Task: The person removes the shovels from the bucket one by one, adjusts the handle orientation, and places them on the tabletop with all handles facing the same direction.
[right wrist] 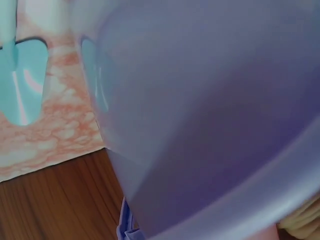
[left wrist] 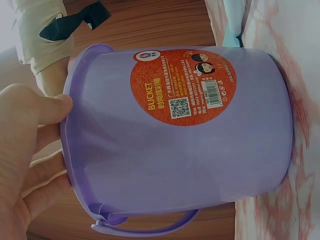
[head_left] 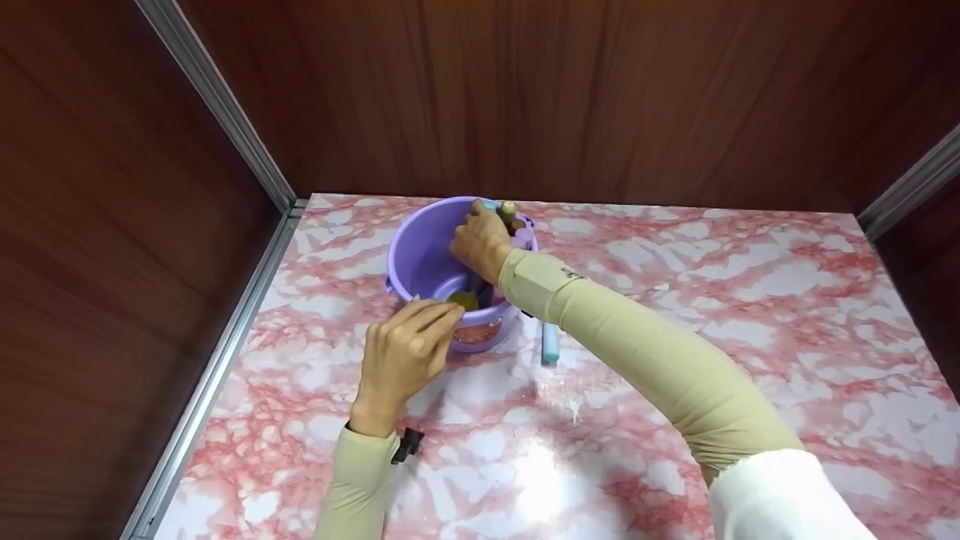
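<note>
A purple bucket [head_left: 421, 244] with an orange label [left wrist: 182, 87] stands upright on the table. My left hand [head_left: 405, 349] pinches its near rim, thumb outside and fingers over the inside, as the left wrist view shows. My right hand [head_left: 481, 240] reaches into the bucket's far right part, beside several upright handles, one brown [head_left: 508, 208] and one lilac [head_left: 523, 238]. Its fingertips are hidden, so whether it holds anything is unclear. Low in the bucket lies a yellow-green thing [head_left: 463, 300], partly seen.
Right of the bucket a light-blue trowel [right wrist: 27, 87] lies on the pink-and-white marbled table [head_left: 675, 315], its handle [head_left: 551, 345] pointing toward me. Dark wooden panels [head_left: 525, 97] rise behind and at both sides. The bucket's handle [left wrist: 150, 231] hangs down its side.
</note>
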Available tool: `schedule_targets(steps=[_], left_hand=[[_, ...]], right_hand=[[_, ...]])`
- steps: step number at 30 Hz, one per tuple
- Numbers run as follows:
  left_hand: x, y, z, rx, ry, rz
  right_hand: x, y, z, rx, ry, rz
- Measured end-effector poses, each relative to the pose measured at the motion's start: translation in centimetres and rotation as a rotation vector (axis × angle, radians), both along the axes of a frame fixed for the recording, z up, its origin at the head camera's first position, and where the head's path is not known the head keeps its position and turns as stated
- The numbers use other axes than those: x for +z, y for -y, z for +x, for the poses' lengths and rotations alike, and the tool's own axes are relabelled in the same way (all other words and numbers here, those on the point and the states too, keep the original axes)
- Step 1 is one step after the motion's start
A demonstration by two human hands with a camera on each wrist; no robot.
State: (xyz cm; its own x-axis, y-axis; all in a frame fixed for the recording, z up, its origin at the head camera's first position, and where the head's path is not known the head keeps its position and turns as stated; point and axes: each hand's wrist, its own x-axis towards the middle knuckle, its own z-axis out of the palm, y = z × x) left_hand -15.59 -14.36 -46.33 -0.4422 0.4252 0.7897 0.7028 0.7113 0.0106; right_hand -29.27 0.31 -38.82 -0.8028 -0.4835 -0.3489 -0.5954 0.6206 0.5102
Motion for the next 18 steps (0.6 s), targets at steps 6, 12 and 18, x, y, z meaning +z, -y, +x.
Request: schedule_targets(steps=[6,12,18], left_hand=[[0.0,-0.1,0.2,0.009,0.010,-0.005],[0.1,-0.1,0.2,0.013,0.020,-0.003],[0.2,0.0,0.1,0.007,0.019,0.003]], right_hand=[[-0.3,-0.1,-0.3,0.032,-0.034,-0.009],[0.1,-0.6,-0.4,0.084,-0.104,-0.046],[1.2,-0.7,-0.4,0.112,-0.172,-0.085]])
